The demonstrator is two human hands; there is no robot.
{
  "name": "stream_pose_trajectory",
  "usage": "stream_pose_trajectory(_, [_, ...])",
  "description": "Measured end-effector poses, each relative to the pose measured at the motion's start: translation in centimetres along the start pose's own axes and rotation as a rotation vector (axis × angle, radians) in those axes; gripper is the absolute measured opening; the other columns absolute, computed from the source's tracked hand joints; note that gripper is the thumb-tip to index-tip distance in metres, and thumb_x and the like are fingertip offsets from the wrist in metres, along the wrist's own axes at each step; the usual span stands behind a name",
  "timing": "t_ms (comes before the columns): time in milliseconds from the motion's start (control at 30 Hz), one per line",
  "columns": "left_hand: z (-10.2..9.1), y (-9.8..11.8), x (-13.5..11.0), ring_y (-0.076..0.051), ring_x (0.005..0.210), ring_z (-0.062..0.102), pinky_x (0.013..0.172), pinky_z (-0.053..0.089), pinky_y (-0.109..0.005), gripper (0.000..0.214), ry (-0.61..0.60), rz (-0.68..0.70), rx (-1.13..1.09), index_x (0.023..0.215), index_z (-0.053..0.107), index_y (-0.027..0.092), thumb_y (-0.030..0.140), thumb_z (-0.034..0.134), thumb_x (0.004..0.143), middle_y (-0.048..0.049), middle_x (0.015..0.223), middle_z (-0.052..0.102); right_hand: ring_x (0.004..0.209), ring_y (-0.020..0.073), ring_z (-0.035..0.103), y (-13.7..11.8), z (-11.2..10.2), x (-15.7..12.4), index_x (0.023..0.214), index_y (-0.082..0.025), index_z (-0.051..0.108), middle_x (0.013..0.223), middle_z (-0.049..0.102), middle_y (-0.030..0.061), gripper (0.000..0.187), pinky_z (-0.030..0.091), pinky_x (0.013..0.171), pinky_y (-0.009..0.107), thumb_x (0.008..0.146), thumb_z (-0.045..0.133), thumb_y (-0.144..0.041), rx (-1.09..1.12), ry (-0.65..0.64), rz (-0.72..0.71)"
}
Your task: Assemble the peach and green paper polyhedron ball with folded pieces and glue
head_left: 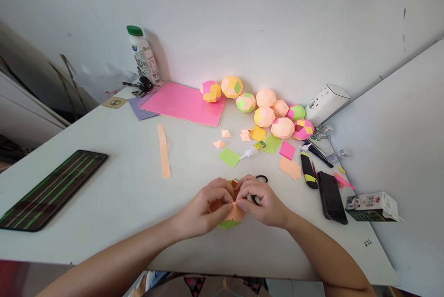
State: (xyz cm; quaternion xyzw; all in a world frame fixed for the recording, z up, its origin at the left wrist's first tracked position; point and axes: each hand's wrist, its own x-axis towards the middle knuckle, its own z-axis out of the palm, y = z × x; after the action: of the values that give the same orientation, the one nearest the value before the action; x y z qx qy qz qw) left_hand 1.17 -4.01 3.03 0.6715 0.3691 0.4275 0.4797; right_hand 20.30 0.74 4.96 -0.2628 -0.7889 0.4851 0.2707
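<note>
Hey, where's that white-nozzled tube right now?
In the head view, slightly right of centre: the tube lies between two green paper pieces, beyond the right hand.

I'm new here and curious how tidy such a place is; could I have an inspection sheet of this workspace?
Surface: white flat tabletop.
Work piece: peach-and-green faceted paper ball, between the two hands.
Clutter: multicoloured faceted paper balls grouped near the wall; peach paper strip; dark rectangular tablet; white plastic bottle with green cap; black rectangular phone; white-and-green printed carton.
Grips: left hand and right hand both pinch the ball, thumbs close together.
Cables: nothing clearly seen.
Surroundings: pale plain wall behind the tabletop.
</note>
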Motion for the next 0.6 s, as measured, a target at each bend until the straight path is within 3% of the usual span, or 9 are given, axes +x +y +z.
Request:
stream_pose_trajectory(233, [0.20, 0.10, -0.02, -0.020, 0.091, 0.055, 0.086, 0.046, -0.036, 0.028, -0.050, 0.071, 0.053, 0.072, 0.057, 0.018, 0.029, 0.044, 0.095, -0.0071, 0.085, 0.061, 0.082, 0.0204, 0.052, -0.29, 0.29, -0.09, 0.070, -0.020, 0.054, 0.073, 0.055, 0.0041, 0.016, 0.048, 0.080, 0.039, 0.085, 0.055, -0.024, -0.022, 0.003, 0.000])
stream_pose_trajectory(433, [0.74, -0.07, -0.09, -0.021, 0.092, 0.053, 0.091, 0.044, -0.041, 0.016, -0.032, 0.116, 0.131, 0.085, 0.060, 0.019, 0.030, 0.051, 0.091, -0.0077, 0.088, 0.060, 0.077, 0.0191, 0.051, -0.21, 0.58, -0.19, 0.069, -0.021, 0.052, 0.069, 0.052, 0.0022, 0.016, 0.048, 0.079, 0.038, 0.083, 0.055, -0.025, -0.036, 0.025, -0.035])
stream_pose_trajectory(600, [0.88, 0.45, -0.11, -0.019, 0.087, 0.052, 0.088, 0.043, -0.039, 0.021, -0.030, 0.129, 0.123, 0.075, 0.055, 0.019, 0.026, 0.047, 0.093, -0.0056, 0.082, 0.058, 0.080, 0.0198, 0.049, -0.51, 0.89, -0.30, 0.070, -0.021, 0.053, 0.066, 0.051, 0.0017, 0.014, 0.048, 0.078, 0.037, 0.084, 0.054, -0.021, -0.115, 0.036, -0.092])
